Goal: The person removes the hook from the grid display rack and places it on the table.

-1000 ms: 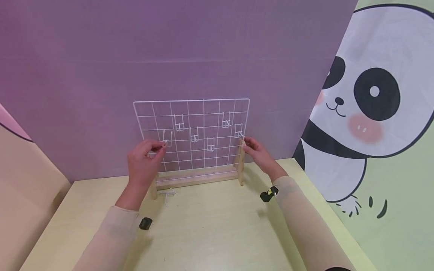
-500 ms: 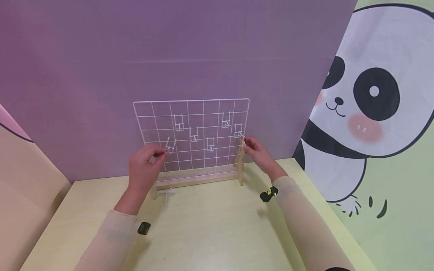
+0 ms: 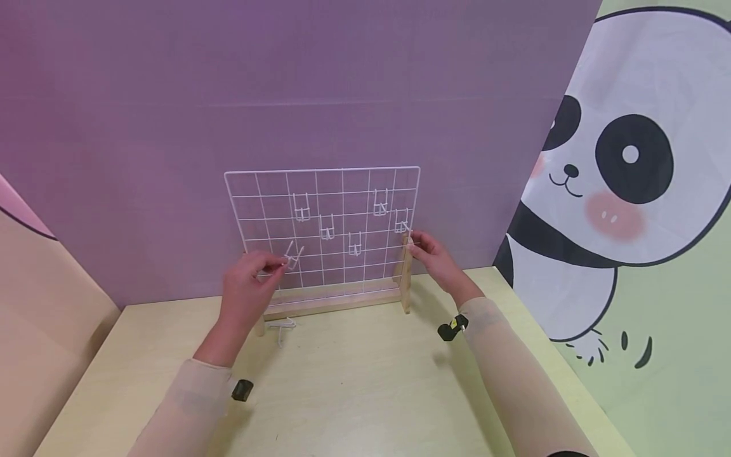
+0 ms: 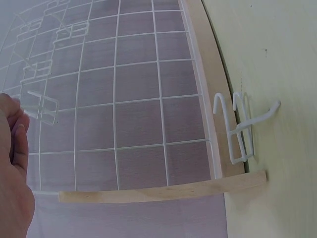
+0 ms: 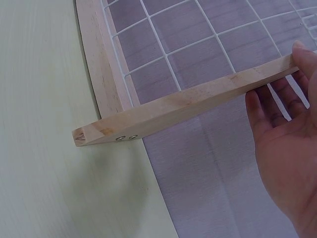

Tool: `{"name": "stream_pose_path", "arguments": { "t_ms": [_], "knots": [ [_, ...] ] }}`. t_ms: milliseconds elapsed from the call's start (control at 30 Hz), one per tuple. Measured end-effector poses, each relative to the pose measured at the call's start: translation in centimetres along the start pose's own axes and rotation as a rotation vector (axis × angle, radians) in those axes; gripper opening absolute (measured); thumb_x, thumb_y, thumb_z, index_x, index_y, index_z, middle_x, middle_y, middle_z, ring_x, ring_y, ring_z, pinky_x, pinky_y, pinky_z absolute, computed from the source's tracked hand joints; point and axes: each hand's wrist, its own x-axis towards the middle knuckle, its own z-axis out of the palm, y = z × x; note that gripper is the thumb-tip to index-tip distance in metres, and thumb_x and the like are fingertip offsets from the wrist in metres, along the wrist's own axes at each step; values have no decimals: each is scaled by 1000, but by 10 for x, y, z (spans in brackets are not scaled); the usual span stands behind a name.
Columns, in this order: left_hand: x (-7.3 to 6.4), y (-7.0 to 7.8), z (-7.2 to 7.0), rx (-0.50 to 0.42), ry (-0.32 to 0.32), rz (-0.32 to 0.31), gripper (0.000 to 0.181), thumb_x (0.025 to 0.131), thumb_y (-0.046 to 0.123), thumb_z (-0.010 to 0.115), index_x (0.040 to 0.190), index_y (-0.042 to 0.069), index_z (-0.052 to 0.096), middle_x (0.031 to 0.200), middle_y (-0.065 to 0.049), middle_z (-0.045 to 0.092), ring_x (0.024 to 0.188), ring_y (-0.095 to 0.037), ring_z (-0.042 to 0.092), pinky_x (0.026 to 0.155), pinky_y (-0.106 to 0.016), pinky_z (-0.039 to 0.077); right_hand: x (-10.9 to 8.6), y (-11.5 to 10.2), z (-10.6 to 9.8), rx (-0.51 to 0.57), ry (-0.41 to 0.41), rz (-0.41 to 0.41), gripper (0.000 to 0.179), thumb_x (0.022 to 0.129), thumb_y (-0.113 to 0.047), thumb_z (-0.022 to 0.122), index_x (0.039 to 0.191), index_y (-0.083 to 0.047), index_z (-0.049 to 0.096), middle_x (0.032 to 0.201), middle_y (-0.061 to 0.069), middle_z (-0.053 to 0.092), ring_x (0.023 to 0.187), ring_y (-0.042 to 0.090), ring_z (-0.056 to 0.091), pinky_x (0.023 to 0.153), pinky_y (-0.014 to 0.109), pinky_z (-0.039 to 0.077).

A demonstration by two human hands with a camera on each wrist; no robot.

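My left hand (image 3: 248, 285) pinches a white wire hook (image 3: 295, 257) between thumb and fingertips, in front of the lower left of a white wire grid (image 3: 322, 170). The hook tilts, its two prongs pointing up; whether it touches the grid I cannot tell. At the grid's right edge, my right hand (image 3: 436, 261) holds the wooden upright (image 5: 198, 99), thumb on one side and fingers on the other. Another white hook (image 4: 240, 131) lies on the table by the stand's left foot. The fingertips of the left hand are partly hidden in its wrist view.
Several white hooks, one of them a middle hook (image 3: 327, 230), hang on the grid. The grid stands in a wooden base (image 3: 337, 307) near the back of the pale table (image 3: 354, 381). Behind is a purple backdrop (image 3: 320, 82); a panda picture (image 3: 628, 165) covers the right wall.
My left hand has moved down and slightly right along the grid with the hook, which has tilted more. The right hand stays on the upright.
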Motion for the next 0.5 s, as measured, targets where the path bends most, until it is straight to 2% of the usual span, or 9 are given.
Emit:
{"name": "stream_pose_path", "arguments": {
  "t_ms": [500],
  "knots": [
    [-7,1,4,27,-69,-32,18,88,-11,87,99,2,81,91,-9,77,81,-19,69,73,-9,50,-1,-1,0,-18,0,12,43,117,-16,57,156,2,52,149,23,60,140,34,55,129,55,35]
  ]
}}
